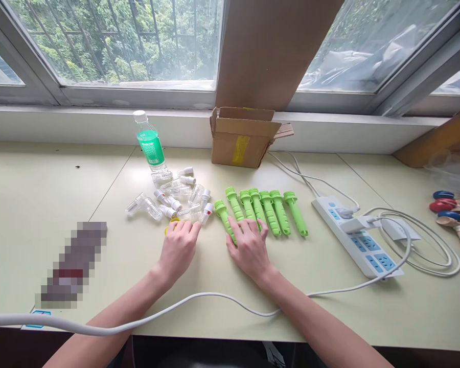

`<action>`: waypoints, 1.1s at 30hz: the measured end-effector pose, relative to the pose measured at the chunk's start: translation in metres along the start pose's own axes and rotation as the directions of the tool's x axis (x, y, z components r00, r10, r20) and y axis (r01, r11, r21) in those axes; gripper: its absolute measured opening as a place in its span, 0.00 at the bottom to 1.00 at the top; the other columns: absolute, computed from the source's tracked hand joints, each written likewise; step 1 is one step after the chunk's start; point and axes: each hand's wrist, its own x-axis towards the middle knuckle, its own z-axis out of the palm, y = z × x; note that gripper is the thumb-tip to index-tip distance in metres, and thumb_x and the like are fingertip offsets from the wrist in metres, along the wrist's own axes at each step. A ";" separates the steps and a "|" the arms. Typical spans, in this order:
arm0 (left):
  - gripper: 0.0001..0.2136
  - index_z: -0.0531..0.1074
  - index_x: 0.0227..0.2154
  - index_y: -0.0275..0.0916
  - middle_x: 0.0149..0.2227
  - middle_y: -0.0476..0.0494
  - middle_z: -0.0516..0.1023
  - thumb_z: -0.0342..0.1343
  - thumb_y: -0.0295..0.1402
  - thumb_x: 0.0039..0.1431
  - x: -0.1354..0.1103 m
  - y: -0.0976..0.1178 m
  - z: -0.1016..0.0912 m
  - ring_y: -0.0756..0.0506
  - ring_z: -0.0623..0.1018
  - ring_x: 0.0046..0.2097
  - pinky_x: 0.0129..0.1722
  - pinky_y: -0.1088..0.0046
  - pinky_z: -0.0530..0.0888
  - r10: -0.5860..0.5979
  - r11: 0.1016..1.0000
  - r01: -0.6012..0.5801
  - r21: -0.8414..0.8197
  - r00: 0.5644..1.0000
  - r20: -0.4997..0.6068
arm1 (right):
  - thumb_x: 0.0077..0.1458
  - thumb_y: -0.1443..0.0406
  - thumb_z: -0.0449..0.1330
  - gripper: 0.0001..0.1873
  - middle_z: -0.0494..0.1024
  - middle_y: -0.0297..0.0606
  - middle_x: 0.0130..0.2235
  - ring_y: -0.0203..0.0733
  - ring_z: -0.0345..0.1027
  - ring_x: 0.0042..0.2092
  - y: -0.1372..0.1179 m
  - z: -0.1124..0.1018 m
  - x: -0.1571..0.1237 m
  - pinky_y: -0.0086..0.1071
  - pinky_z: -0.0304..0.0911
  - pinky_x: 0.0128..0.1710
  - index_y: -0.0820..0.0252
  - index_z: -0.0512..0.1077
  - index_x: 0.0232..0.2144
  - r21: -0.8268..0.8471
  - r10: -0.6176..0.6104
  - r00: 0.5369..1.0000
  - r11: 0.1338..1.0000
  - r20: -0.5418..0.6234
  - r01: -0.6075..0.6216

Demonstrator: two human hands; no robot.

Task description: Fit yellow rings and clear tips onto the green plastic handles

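Note:
Over the near edge of a pile of clear plastic pieces (182,191) with white ends, my left hand (179,248) is closed, fingers bent and fingertips hidden. Part of a small yellow piece (167,229) shows beside those fingers; most of it is covered. My right hand (250,250) lies open with its fingers apart over the lower ends of several bright green ribbed plastic tubes. Its thumb and index finger touch the leftmost green tube (222,213), which is tilted. The other green tubes (279,213) lie side by side, threaded ends away from me.
A bottle with a green label (151,145) stands behind the clear pieces. An open cardboard box (237,140) is at the back. A white power strip (358,240) with cables lies right. A white cable (199,295) crosses in front of my forearms. Wooden pieces (454,212) lie far right.

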 end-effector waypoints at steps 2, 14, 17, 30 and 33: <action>0.09 0.69 0.38 0.39 0.30 0.46 0.74 0.46 0.22 0.59 0.001 -0.001 0.001 0.45 0.73 0.34 0.37 0.67 0.66 -0.005 0.998 0.001 -0.065 0.998 -0.058 | 0.57 0.66 0.53 0.25 0.71 0.45 0.36 0.52 0.61 0.44 0.001 0.001 0.000 0.51 0.51 0.50 0.63 0.64 0.57 -0.007 0.005 1.000 1.000 -0.019 -0.005; 0.06 0.69 0.38 0.40 0.35 0.46 0.77 0.54 0.29 0.58 0.009 -0.005 0.005 0.47 0.78 0.37 0.41 0.68 0.74 -0.276 0.777 0.079 -0.624 0.934 -0.227 | 0.59 0.71 0.52 0.36 0.60 0.51 0.53 0.49 0.67 0.47 0.004 0.003 -0.005 0.42 0.69 0.42 0.52 0.43 0.66 0.379 0.049 0.932 0.920 -0.359 0.098; 0.07 0.69 0.38 0.39 0.34 0.47 0.76 0.56 0.30 0.56 0.011 -0.004 0.005 0.48 0.78 0.35 0.39 0.69 0.76 -0.335 0.674 0.088 -0.734 0.921 -0.198 | 0.59 0.71 0.50 0.35 0.67 0.50 0.50 0.50 0.68 0.47 0.004 0.002 -0.004 0.41 0.69 0.43 0.55 0.44 0.66 0.398 0.014 0.962 0.912 -0.272 0.100; 0.11 0.66 0.42 0.40 0.35 0.47 0.74 0.57 0.31 0.56 0.060 -0.016 -0.012 0.49 0.77 0.38 0.36 0.73 0.77 -0.342 0.505 0.080 -0.859 0.933 -0.114 | 0.57 0.71 0.50 0.25 0.70 0.42 0.38 0.36 0.64 0.27 0.007 0.005 -0.004 0.28 0.66 0.23 0.59 0.61 0.57 0.480 0.056 0.995 0.877 -0.085 -0.009; 0.11 0.66 0.42 0.40 0.36 0.46 0.74 0.56 0.31 0.56 0.059 -0.009 -0.007 0.49 0.77 0.38 0.36 0.73 0.77 -0.350 0.508 0.054 -0.860 0.925 -0.149 | 0.57 0.70 0.50 0.24 0.70 0.42 0.38 0.36 0.64 0.26 0.007 0.006 -0.003 0.28 0.66 0.23 0.58 0.62 0.57 0.484 0.059 0.996 0.875 -0.067 -0.019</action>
